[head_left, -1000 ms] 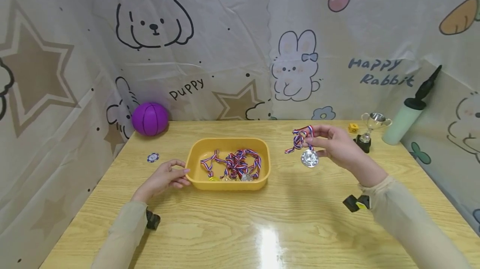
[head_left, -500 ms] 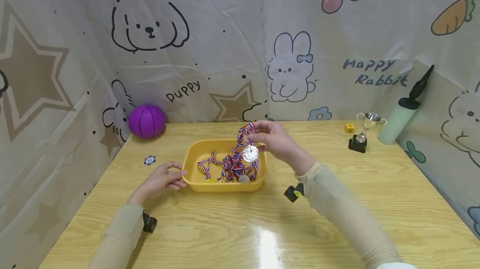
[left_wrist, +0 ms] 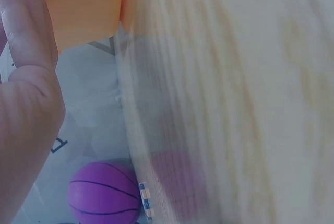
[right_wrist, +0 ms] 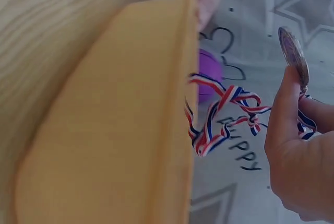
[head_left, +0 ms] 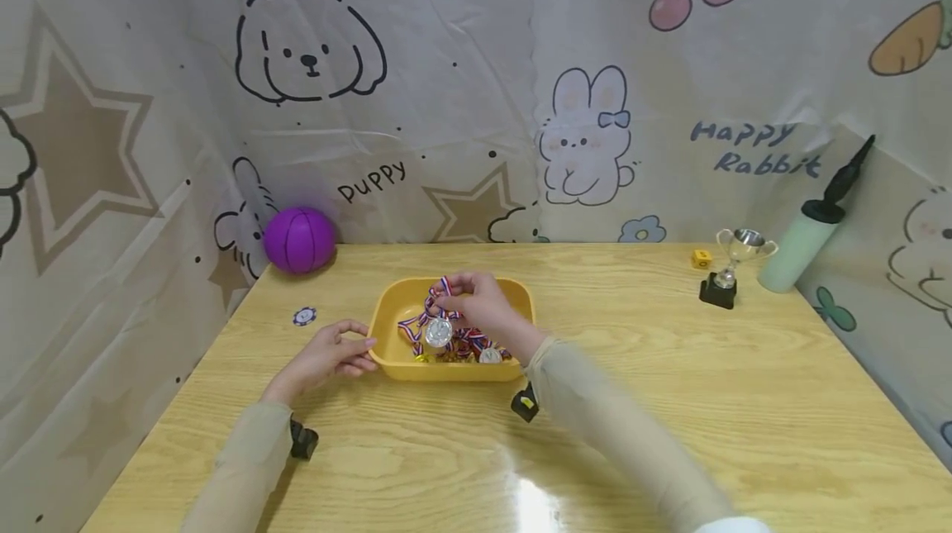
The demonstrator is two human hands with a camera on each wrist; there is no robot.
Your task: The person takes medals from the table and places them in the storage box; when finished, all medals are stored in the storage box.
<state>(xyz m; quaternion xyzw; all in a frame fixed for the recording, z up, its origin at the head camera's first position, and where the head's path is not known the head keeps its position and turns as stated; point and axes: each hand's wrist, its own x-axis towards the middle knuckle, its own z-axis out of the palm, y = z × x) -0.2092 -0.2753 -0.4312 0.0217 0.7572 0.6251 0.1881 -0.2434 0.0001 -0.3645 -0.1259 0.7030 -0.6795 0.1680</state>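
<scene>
Worktop (head_left: 669,401) first: pale wood grain, backed by printed cartoon sheets. A second earlier the right hand (head_left: 476,306) was out on the right half of it, near the trophy (head_left: 732,268), with the medal (head_left: 439,332) dangling over bare wood. It then crossed left by stages and now hung over the tray (head_left: 387,302) — the medal had been carried from outside the tray to just above its contents. Not yet let go; judged to be about to join the rest.

Left hand (head_left: 327,355) barely shifted over the same span: fingers curled lightly against the tray's left rim, steadying it, thumb and fingertips touching the wall. In the left wrist view only the palm and a strip of orange wall showed.

Tray: yellow, shallow, rounded corners, at mid-worktop. Inside — a tangle of red, white and blue ribbons (head_left: 476,339) with several medal discs along the near wall; count not certain.

Right hand pinched the ribbon (right_wrist: 224,114) near its top, disc hanging below the fingers, above the tray's middle.

Smaller items: purple ball (head_left: 300,239) at far left, pump bottle (head_left: 803,244) far right, chip (head_left: 303,316), yellow die (head_left: 701,258).
</scene>
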